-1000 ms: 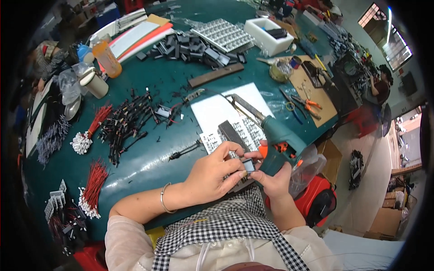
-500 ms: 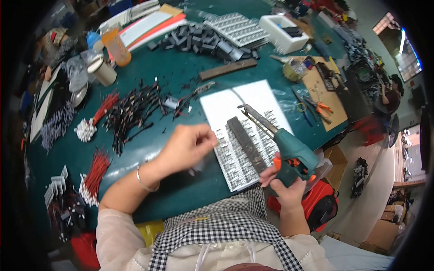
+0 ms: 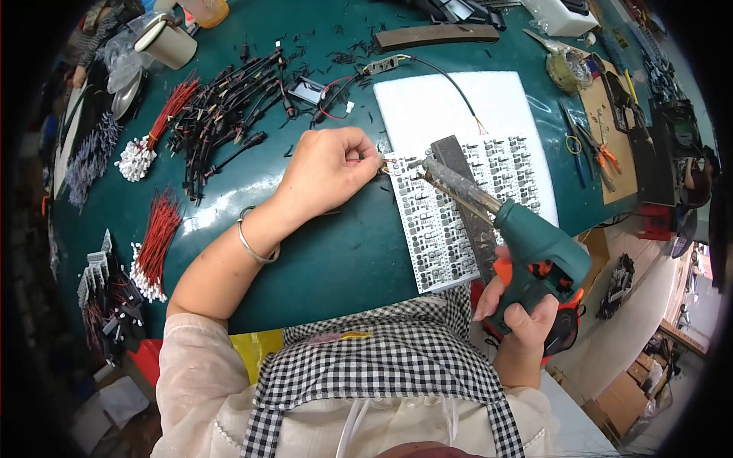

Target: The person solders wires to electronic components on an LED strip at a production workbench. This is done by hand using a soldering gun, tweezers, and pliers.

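Observation:
My right hand (image 3: 528,317) is wrapped round the grip of a green soldering gun (image 3: 538,237) with an orange trigger. Its long metal barrel points left, with the tip at the left edge of a white panel of small circuit boards (image 3: 431,248). At that same edge my left hand (image 3: 328,169) has thumb and forefinger pinched on thin wire ends, mostly hidden by the fingers. A dark flat bar (image 3: 462,195) lies across the panel, partly behind the gun. Under the panel is a white foam sheet (image 3: 450,99).
Left of the foam lie a pile of black cables (image 3: 229,114) and red wire bundles (image 3: 159,229) with white connectors. A cable with a small circuit board (image 3: 382,66) reaches onto the foam. Another dark bar (image 3: 435,36) lies at the back. Orange-handled pliers (image 3: 607,159) rest at right.
The view has shifted, so the table's things sit differently in the picture. My left hand has come to the panel's left edge, and the gun's tip has moved down to meet it there.

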`<state>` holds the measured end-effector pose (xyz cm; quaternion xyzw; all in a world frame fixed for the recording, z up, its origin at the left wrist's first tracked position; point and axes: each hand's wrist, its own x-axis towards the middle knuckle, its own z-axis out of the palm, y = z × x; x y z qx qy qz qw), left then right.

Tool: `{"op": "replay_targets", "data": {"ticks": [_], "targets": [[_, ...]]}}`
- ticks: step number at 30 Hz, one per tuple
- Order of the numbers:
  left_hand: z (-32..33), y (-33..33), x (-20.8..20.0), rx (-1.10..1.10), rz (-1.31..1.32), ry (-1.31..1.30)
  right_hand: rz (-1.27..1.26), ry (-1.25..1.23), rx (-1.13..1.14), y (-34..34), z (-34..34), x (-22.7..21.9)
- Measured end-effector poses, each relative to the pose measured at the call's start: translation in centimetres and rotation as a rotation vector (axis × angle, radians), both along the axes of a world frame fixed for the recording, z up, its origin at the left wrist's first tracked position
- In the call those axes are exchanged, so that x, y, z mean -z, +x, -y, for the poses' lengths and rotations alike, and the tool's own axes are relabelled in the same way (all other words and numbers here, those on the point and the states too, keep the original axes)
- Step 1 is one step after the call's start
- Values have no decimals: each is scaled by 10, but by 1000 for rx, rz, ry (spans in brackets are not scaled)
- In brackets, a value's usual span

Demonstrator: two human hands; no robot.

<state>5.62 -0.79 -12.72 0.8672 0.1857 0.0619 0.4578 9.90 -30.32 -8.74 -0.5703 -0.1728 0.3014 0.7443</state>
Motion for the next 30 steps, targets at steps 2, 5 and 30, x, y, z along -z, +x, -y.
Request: {"op": "replay_targets", "data": {"ticks": [2,5,30], "targets": [[-1,0,3,2,18,23,8,-5,13,-1,-3,-1],[-1,0,4,0,36,53,32,-36,32,-1,-7,-4],[-3,7,11,-49,-16,-192,-39,-327,176,-14,-36,-10]]}}
